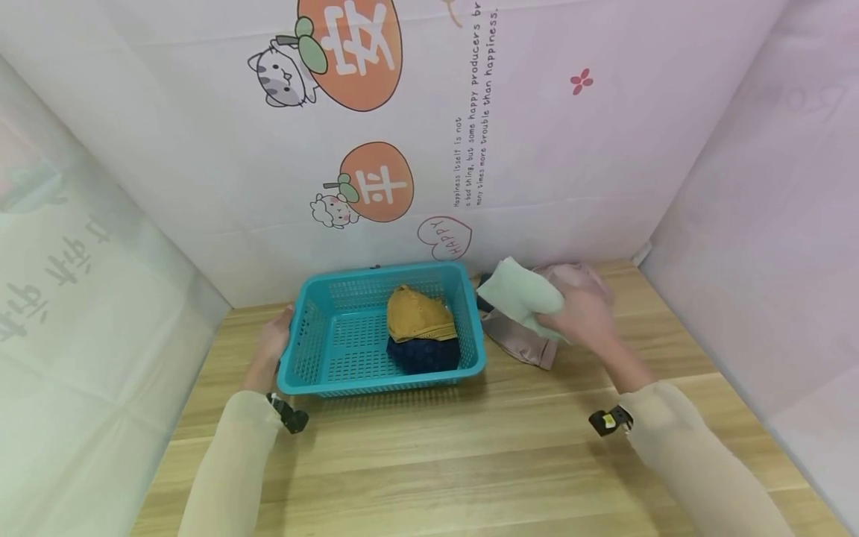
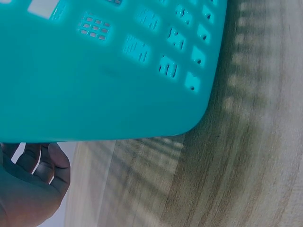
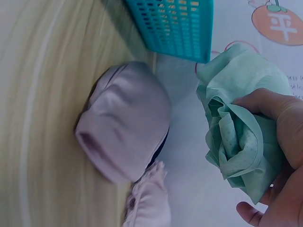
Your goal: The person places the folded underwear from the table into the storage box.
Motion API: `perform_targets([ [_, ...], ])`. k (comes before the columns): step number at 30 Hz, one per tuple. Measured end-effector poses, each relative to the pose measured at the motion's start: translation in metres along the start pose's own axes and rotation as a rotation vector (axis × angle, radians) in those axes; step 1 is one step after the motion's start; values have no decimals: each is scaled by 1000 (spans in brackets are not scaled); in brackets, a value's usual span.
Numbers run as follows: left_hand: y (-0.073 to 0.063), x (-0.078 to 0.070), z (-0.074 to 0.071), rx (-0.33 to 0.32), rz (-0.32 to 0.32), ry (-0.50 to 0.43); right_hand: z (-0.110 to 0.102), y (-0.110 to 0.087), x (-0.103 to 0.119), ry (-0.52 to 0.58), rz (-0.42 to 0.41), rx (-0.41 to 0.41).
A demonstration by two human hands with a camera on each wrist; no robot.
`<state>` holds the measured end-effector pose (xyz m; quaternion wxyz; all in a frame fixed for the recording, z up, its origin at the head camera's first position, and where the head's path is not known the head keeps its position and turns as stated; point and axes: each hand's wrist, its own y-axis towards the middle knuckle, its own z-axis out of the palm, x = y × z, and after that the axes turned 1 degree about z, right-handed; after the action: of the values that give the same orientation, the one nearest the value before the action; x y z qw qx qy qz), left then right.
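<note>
Head view: the right hand is partly closed — thumb and fingers pinching a mint-green cloth near the table's back edge, just right of the teal basket. The cloth's long axis slants, its free end pointing back and left. The left hand curls its fingers round the basket's left rim.

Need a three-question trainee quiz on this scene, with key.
1. Which hand holds the mint cloth?
2. In the turquoise basket, what colour is the cloth nearest the mustard cloth? A red, B navy, C white.
3. True or false: in the head view, the mustard cloth lies toward the basket's left end.

Key: 1. The right hand. 2. B, the navy cloth. 3. False; toward the right end.
</note>
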<state>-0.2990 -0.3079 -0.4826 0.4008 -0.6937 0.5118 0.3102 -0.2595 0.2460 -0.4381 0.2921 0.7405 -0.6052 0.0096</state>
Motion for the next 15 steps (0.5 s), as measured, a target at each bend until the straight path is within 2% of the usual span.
perform_targets([
  [3,0,-1,0,3,-5,-4,0,3,8,-49,-7,20],
  [8,-2,-2,-1,2,-8,-6,3,9,21,-36,-5,106],
  [15,-3,-1,0,0,0,-4,4,17,39,-46,16,171],
])
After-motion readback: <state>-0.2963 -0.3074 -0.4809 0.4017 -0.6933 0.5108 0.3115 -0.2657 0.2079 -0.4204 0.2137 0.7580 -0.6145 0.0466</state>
